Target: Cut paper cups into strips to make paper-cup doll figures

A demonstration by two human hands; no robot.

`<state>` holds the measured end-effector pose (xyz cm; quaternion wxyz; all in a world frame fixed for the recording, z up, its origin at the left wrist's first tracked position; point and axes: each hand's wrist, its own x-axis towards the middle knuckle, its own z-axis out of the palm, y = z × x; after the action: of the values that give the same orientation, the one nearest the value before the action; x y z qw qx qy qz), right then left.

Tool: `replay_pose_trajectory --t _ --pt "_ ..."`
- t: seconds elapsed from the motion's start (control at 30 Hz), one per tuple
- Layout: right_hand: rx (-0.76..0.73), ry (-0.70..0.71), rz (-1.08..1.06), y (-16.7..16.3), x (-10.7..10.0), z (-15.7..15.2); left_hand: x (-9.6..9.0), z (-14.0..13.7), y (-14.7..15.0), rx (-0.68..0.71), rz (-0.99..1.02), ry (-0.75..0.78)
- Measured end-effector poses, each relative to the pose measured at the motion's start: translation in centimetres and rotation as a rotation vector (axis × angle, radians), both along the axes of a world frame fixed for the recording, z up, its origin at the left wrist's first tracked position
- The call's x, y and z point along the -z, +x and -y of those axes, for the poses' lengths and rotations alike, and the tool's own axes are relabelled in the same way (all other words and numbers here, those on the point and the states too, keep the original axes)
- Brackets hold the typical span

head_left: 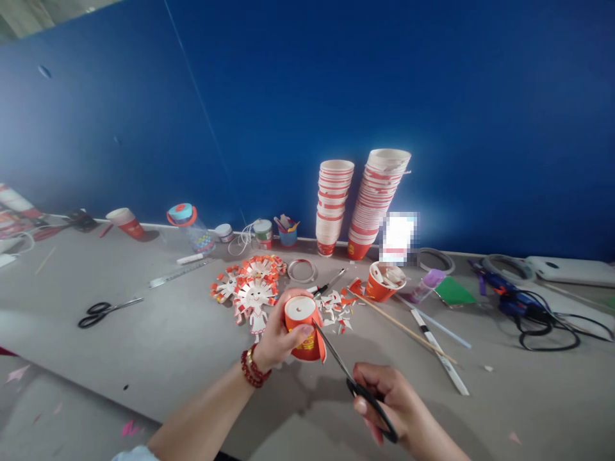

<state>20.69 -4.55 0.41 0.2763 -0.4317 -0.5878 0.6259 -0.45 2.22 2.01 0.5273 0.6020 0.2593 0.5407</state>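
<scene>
My left hand point(281, 336) is wrapped round an upside-down red paper cup point(302, 310), its white base facing up with a small mark on it. A strip of the cup's wall hangs loose on the right side. In my right hand point(387, 400) is a pair of black-handled scissors point(339, 358), the blade tips against the cut in the cup's side near the base. Just behind the cup lie white and red paper scraps point(336, 310). Left of it are several paper figures point(255, 294) with fringed red and white edges.
Two tall stacks of paper cups, the left stack point(331, 211) and the right stack point(375, 205), stand against the blue wall. A scrap-filled cup point(384, 282), a wooden stick point(408, 330) and a white pen point(442, 355) are rightward. Other scissors point(103, 312) lie left.
</scene>
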Motion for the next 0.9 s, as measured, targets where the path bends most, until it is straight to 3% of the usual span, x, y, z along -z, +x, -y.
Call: replay_pose_trajectory --t 0.2,0.6,0.73,0.9 --pt "-0.05 -0.004 -0.008 0.5 -1.4 -0.1 0.3 -0.4 -0.5 -0.018 -0.078 0.056" --pt "-0.035 -0.073 0.034 1.4 -1.9 -0.5 -0.7 -0.9 -1.4 -0.09 -0.263 0.129" --pt "-0.047 -0.093 0.016 1.6 -2.0 -0.5 -0.6 -0.7 -1.1 -0.018 -0.178 0.003" --pt "-0.037 -0.052 -0.023 2.0 -2.8 -0.7 -0.7 -0.4 0.0 0.013 0.189 -0.379"
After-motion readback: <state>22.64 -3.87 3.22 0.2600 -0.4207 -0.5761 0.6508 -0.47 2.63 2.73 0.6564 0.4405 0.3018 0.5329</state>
